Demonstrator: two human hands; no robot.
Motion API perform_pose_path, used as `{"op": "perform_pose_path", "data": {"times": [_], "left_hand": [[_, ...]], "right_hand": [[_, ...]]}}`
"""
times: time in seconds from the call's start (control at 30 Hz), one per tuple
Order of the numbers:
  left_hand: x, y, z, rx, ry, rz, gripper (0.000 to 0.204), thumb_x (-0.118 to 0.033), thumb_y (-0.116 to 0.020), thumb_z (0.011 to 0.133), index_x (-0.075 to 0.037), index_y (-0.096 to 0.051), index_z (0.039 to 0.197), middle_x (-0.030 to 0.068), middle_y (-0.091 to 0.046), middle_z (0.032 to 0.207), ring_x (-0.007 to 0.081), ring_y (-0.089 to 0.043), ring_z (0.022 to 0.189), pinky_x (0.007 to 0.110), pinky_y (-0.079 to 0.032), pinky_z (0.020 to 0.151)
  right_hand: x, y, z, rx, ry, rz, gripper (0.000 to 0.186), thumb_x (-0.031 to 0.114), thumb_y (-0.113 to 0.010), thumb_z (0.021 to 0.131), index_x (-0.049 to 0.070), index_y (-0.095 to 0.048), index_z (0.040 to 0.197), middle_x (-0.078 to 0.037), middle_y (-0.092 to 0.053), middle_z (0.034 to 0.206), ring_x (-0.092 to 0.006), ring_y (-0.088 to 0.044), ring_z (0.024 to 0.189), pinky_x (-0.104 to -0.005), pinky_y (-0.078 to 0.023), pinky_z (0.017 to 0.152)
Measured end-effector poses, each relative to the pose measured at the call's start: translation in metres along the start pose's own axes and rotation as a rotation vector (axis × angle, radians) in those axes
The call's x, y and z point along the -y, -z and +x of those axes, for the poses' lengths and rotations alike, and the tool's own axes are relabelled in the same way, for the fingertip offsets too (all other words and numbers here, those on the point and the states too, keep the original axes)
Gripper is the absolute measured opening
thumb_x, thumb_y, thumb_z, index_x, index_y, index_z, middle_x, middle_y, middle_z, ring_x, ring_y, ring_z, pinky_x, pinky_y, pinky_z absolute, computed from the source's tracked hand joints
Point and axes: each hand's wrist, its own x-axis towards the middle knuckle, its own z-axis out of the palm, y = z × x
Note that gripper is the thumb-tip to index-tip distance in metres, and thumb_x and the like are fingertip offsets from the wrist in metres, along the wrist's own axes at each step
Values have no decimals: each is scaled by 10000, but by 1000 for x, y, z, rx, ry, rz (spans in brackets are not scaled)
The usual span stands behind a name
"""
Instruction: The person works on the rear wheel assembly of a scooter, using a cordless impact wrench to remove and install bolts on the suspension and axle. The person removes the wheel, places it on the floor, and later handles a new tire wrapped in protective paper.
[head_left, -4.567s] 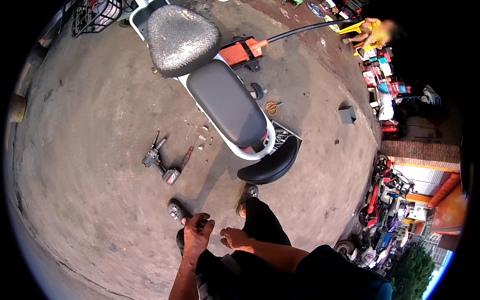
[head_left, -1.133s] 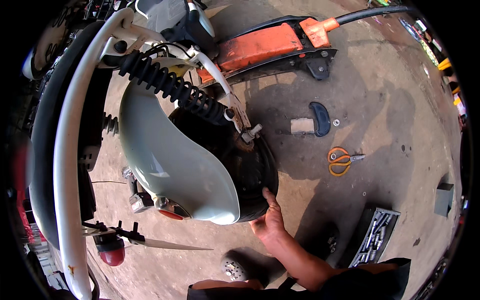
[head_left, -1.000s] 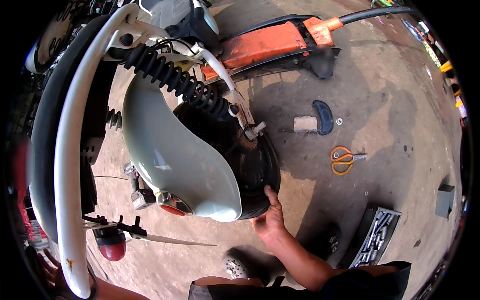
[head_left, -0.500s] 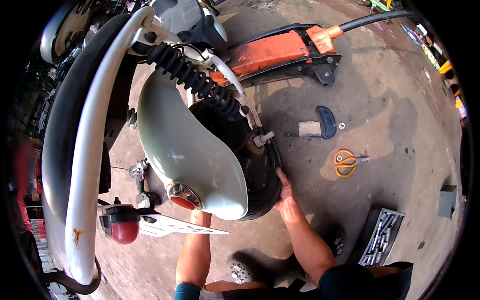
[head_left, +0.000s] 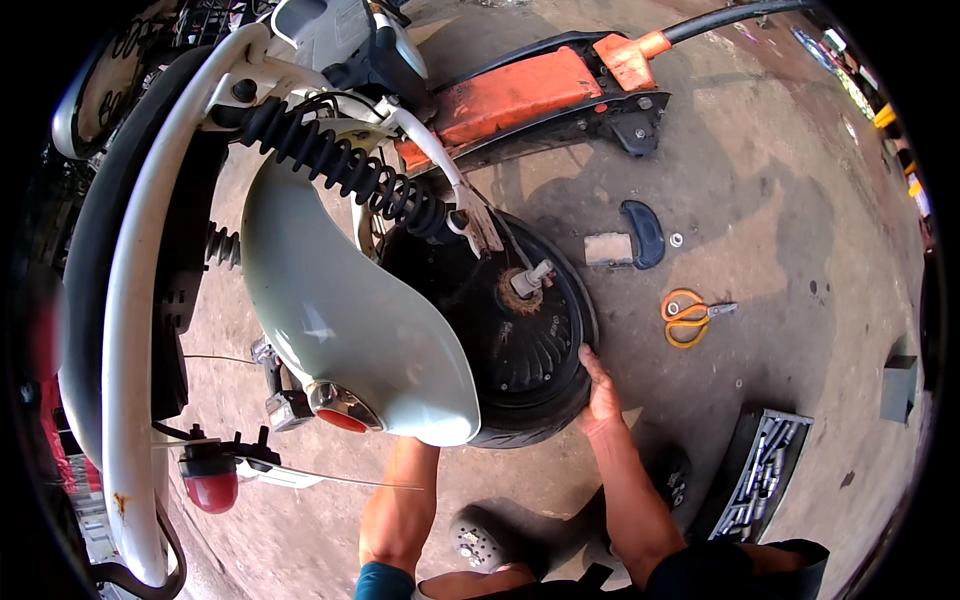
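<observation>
A black scooter wheel [head_left: 545,335] with a rusty hub and a protruding axle end leans out to the right of the pale green rear fender [head_left: 340,290]. My right hand [head_left: 600,398] grips the tyre at its lower right edge, thumb on the sidewall. My left forearm [head_left: 400,505] reaches up behind the fender's tail, which hides that hand and its fingers. Above the wheel runs a black coil shock absorber [head_left: 345,170], beside a white swingarm bracket [head_left: 480,222]. A red-and-chrome tail light [head_left: 345,405] sits on the fender.
An orange floor jack [head_left: 530,95] stands beyond the wheel. On the ground to the right lie orange-handled scissors [head_left: 684,318], a dark curved-handled tool [head_left: 645,235] and a tray of sockets [head_left: 765,480]. A power tool [head_left: 285,405] lies left of the fender. The seat's white grab rail [head_left: 140,300] runs along the left.
The wheel has moved right, out from under the fender, showing more of its hub and face. My right hand has moved right with it. The view has shifted slightly.
</observation>
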Motion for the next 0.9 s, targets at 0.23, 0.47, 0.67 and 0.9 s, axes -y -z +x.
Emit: {"op": "perform_pose_path", "data": {"times": [0.23, 0.47, 0.67, 0.9], "left_hand": [[40, -7, -24, -56, 73, -33, 471, -438, -513, 969, -104, -534, 1300, 59, -598, 1273, 239, -542, 1186, 413, -435, 1024], [120, -34, -52, -135, 256, -142, 476, -446, -508, 970, -108, -535, 1304, 58, -597, 1278, 243, -540, 1188, 415, -432, 1028], [169, -72, -63, -159, 365, -234, 481, -454, -504, 970, -111, -535, 1307, 57, -595, 1283, 245, -538, 1190, 416, -430, 1032], [155, -99, -101, -225, 382, -286, 487, -462, -500, 971, -114, -536, 1310, 56, -594, 1288, 249, -536, 1193, 418, -427, 1036]], "right_hand": [[68, -19, -22, -252, 39, -248, 424, 297, -750, 793, 54, -649, 1126, -79, -689, 1070, -234, -652, 971, -388, -498, 896], [140, -71, -52, -248, 171, -578, 328, 184, -700, 800, 47, -659, 1095, -43, -686, 1020, -175, -645, 936, -339, -499, 860], [201, -112, -63, -266, 28, -870, 517, 205, -722, 761, 9, -559, 1211, -51, -660, 1039, -176, -645, 923, -328, -527, 784], [198, -163, -94, -412, -129, -851, 450, 293, -764, 706, 101, -629, 1089, -17, -662, 1008, -159, -630, 897, -342, -480, 743]]}}
